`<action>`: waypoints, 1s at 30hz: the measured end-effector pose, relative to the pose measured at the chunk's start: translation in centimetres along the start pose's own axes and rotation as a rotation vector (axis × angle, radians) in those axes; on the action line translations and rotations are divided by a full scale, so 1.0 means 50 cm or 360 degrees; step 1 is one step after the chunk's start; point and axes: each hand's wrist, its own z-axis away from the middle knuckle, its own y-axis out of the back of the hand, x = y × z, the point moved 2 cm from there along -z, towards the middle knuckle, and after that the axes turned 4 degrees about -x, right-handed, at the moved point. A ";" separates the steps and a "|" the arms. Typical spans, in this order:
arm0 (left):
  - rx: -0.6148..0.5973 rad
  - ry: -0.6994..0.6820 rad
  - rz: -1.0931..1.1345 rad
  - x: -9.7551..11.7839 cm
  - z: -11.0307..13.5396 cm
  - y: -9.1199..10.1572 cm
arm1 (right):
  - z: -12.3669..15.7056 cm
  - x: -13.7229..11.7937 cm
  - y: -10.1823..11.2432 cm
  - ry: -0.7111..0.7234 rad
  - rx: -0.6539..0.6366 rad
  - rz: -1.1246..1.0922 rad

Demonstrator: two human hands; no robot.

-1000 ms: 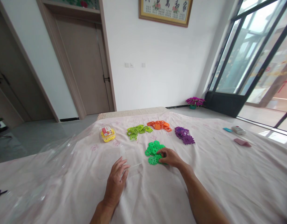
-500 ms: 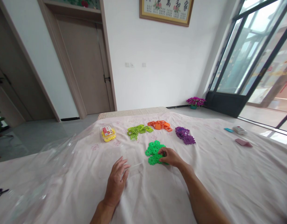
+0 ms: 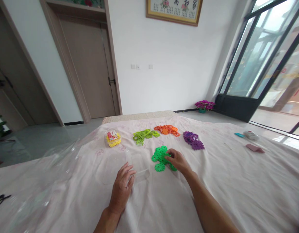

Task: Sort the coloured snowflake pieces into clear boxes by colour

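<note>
At the centre of the cloth lies a heap of bright green flower-shaped plastic linking discs (image 3: 160, 154). My right hand (image 3: 178, 160) is at its right side, thumb and fingers closed on a green disc that they partly cover. To the left, my left hand (image 3: 124, 181) rests with its fingers stretched out over a clear plastic box (image 3: 142, 175), touching it. Because the box is see-through, its outline is faint, and I see nothing in it. Another clear box (image 3: 113, 138) with yellow pieces and a red-and-white label stands further back on the left.
Behind the green heap lie lime-green pieces (image 3: 143, 136), orange pieces (image 3: 167, 130) and purple pieces (image 3: 193, 140). Crumpled clear plastic sheeting (image 3: 46, 181) spreads over the left side. Far right are a pink folded item (image 3: 255, 148), a white packet (image 3: 250, 135) and a blue item (image 3: 239, 134).
My right hand has shifted slightly up at the green heap, and the discs under its fingers have moved a little. My left hand has stayed at the clear box.
</note>
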 end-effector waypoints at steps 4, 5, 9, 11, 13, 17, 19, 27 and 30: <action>0.0003 -0.0016 -0.0005 0.002 -0.001 0.001 | -0.005 -0.023 -0.053 0.0059 0.0147 -0.0393; 0.0001 -0.0017 -0.0006 0.002 -0.002 0.001 | -0.005 -0.031 -0.070 0.0072 0.0165 -0.0479; -0.0017 -0.0005 -0.0012 0.003 -0.004 0.003 | 0.003 -0.082 -0.135 0.0101 0.0143 -0.0589; -0.0028 -0.0007 -0.0011 0.005 -0.006 0.004 | 0.011 -0.109 -0.159 0.0151 0.0070 -0.0488; -0.0036 -0.0009 -0.0013 0.006 -0.007 0.004 | 0.017 -0.127 -0.174 0.0233 0.0015 -0.0339; -0.0032 -0.0026 -0.0026 0.007 -0.007 0.003 | 0.011 -0.110 -0.163 0.0296 0.0183 -0.0141; -0.0030 -0.0035 -0.0030 0.006 -0.006 0.002 | 0.002 -0.084 -0.140 0.0284 0.0344 -0.0003; -0.0022 -0.0020 -0.0027 0.002 -0.005 0.000 | -0.003 -0.032 -0.053 0.0033 0.0290 0.0981; -0.0005 -0.0024 -0.0024 0.004 -0.007 0.002 | 0.002 -0.029 -0.050 -0.0026 0.0151 0.1090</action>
